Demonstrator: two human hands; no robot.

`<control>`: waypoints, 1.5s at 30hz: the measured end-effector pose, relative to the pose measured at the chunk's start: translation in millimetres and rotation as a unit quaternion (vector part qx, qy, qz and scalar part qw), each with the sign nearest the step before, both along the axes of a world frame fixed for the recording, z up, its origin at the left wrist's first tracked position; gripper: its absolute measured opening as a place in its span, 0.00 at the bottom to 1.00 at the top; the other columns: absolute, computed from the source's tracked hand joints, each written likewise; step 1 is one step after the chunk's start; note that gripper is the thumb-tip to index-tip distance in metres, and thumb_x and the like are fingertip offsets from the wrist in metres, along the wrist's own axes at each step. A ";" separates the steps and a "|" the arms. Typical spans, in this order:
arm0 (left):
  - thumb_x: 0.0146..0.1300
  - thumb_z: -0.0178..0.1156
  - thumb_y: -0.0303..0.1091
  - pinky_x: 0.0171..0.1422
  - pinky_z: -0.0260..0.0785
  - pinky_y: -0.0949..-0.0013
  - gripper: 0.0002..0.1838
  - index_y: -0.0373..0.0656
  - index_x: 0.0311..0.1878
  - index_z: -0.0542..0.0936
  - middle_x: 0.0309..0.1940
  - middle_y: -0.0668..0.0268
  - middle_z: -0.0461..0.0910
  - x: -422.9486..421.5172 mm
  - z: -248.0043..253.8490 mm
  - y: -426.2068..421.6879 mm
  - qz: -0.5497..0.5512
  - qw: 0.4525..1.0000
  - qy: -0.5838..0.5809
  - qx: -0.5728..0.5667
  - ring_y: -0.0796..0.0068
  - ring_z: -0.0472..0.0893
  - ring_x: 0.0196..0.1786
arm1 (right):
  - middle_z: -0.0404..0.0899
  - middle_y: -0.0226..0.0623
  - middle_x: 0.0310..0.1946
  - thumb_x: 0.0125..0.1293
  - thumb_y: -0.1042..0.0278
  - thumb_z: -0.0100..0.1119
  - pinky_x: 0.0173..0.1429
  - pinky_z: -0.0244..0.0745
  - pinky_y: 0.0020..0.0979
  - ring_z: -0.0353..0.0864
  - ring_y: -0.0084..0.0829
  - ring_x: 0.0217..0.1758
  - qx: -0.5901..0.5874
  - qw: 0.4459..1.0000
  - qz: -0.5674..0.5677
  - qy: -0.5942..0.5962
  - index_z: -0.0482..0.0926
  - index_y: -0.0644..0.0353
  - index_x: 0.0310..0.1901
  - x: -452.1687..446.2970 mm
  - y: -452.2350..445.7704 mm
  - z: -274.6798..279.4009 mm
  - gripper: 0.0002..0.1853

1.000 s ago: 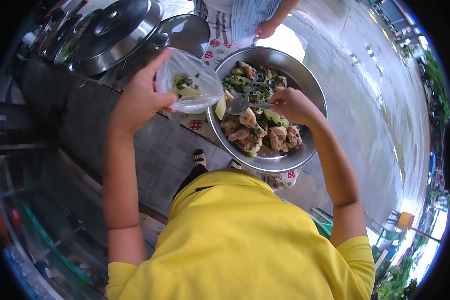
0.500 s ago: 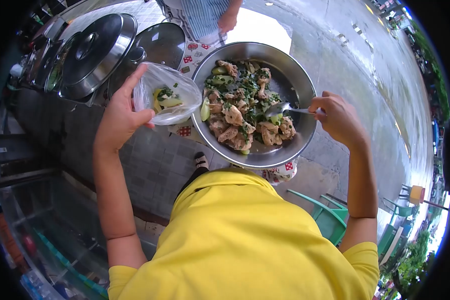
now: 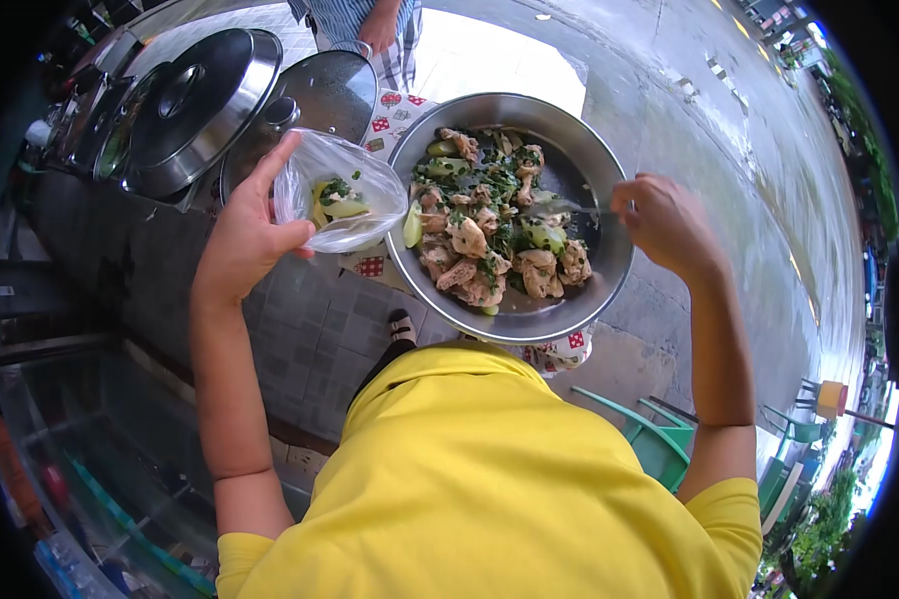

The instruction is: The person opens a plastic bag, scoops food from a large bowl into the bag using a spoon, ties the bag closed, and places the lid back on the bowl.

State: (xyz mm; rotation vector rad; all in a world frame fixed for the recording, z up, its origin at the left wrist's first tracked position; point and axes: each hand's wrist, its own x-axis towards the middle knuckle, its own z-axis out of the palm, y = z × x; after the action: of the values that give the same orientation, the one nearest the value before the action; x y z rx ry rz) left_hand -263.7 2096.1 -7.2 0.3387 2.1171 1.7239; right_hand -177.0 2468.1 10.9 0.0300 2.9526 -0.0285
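Note:
My left hand (image 3: 255, 225) grips a clear plastic bag (image 3: 375, 195), its thumb and fingers closed on the bag's edge. Green and pale food pieces (image 3: 340, 200) lie inside the bag. To the right is a wide metal pan (image 3: 539, 325) holding chicken pieces (image 3: 469, 238), chopped greens and pale green wedges. Over the pan's right rim, my right hand (image 3: 664, 220) is closed on the handle of a metal spoon (image 3: 559, 208), whose bowl is among the food and blurred. One green wedge (image 3: 413, 225) leans at the pan's left wall, near the bag's mouth.
Beyond the bag are a glass lid (image 3: 335, 95) and a large pot with a dark-topped metal lid (image 3: 200, 90). Another person's hand (image 3: 378, 30) shows at the top. Green chairs (image 3: 649, 439) stand at the lower right. A patterned cloth (image 3: 390, 115) lies under the pan.
The spoon and my right hand have shifted from the pan's middle toward its right side. The pan and bag appear further left in view, and so does the other person.

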 end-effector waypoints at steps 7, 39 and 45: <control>0.45 0.55 0.15 0.34 0.74 0.81 0.45 0.38 0.72 0.56 0.63 0.62 0.65 -0.6 1.0 0.5 0.003 1.000 -0.006 -0.006 0.83 0.75 0.44 | 0.81 0.40 0.35 0.53 0.74 0.53 0.41 0.75 0.39 0.81 0.43 0.42 0.007 0.999 -0.044 0.008 0.79 0.56 0.36 -47.7 -13.4 -36.3 0.09; 0.47 0.55 0.14 0.35 0.77 0.76 0.43 0.36 0.71 0.56 0.59 0.59 0.69 -5.8 3.6 6.5 0.003 1.000 -0.004 0.003 0.79 0.76 0.42 | 0.81 0.45 0.35 0.56 0.68 0.56 0.45 0.75 0.40 0.80 0.44 0.43 -0.072 0.992 -0.068 -0.083 0.81 0.59 0.37 -31.6 -11.6 -43.1 0.09; 0.47 0.55 0.14 0.34 0.77 0.76 0.43 0.36 0.71 0.56 0.60 0.59 0.68 -5.1 2.5 5.1 0.005 1.000 -0.003 0.007 0.79 0.76 0.42 | 0.81 0.50 0.36 0.55 0.71 0.51 0.45 0.76 0.44 0.81 0.48 0.41 -0.097 0.993 -0.029 -0.060 0.82 0.62 0.37 -47.0 -29.0 -79.8 0.11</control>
State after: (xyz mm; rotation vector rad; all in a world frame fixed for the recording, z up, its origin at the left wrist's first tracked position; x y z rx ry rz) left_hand -268.7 2101.2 -4.7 0.3255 2.1071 1.7434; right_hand -224.0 2439.0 -68.9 0.0871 2.8150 -0.3093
